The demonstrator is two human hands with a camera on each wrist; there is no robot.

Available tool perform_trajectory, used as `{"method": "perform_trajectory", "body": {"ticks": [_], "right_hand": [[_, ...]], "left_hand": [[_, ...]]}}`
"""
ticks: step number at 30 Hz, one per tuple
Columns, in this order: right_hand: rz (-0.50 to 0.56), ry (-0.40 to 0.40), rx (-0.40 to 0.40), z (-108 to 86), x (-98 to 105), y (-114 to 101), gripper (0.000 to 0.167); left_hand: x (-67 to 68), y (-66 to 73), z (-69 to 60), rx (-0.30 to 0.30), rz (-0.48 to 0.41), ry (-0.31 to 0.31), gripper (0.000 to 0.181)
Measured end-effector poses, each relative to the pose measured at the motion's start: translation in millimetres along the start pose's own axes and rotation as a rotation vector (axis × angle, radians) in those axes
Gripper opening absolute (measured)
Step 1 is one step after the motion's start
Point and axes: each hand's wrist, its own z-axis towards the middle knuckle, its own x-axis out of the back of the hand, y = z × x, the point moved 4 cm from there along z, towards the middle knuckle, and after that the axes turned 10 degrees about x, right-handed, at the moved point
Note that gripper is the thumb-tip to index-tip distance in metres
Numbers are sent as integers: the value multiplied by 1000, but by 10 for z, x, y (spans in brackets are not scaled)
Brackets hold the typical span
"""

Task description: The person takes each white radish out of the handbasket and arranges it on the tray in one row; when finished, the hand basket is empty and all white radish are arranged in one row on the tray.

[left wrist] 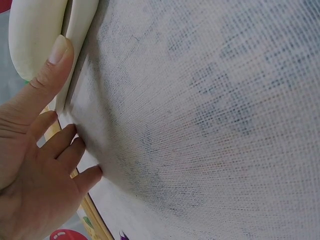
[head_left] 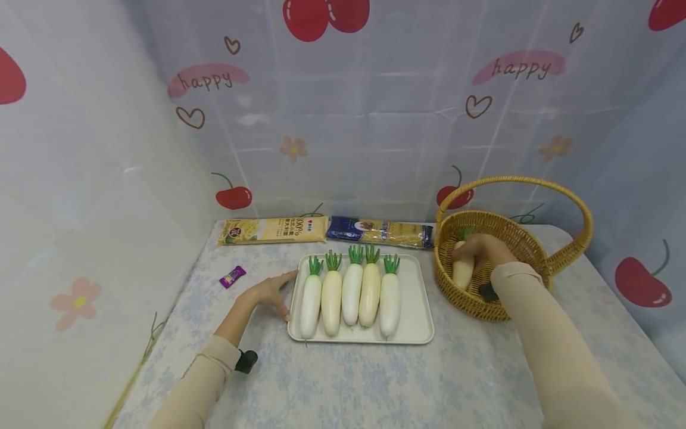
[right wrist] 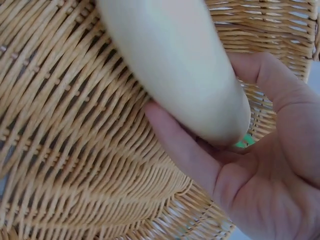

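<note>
My right hand (head_left: 485, 249) reaches down into a wicker basket (head_left: 454, 298) and grips a white radish (head_left: 462, 274) near its green top. In the right wrist view, thumb and fingers lie on opposite sides of this radish (right wrist: 172, 60), beside the woven wall. At the left edge of a white tray (head_left: 417, 298), my left hand (head_left: 270, 292) has its fingers spread and holds nothing. The left wrist view shows its thumb (left wrist: 56, 62) at the tray's rim. Several white radishes (head_left: 352, 295) with green tops lie side by side on the tray.
Behind the tray lie a yellow noodle packet (head_left: 273, 230) and a blue-and-yellow pasta packet (head_left: 380, 232). A small purple packet (head_left: 233, 277) lies left of the tray. The basket's tall handle (head_left: 514, 179) arches over it. A printed curtain (head_left: 343, 161) hangs behind the table.
</note>
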Motion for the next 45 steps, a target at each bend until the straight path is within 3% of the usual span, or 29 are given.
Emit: {"method": "perform_trajectory", "body": {"ticks": [5, 15, 22, 28, 35, 45], "right_hand": [[-59, 3, 60, -56, 50, 44, 73], [-51, -18, 227, -161, 268, 160, 59], [-84, 49, 357, -297, 378, 173, 62], [-76, 100, 435, -467, 337, 150, 57], [-25, 193, 441, -681, 252, 124, 74], [20, 244, 507, -946, 22, -19, 76]], "left_hand": [[-6, -8, 14, 2, -1, 1, 117], [-3, -2, 20, 5, 8, 1, 117], [1, -1, 19, 6, 13, 4, 117], [-2, -4, 15, -1, 8, 3, 117], [-1, -1, -3, 4, 0, 1, 117], [-7, -6, 6, 1, 4, 8, 117]]}}
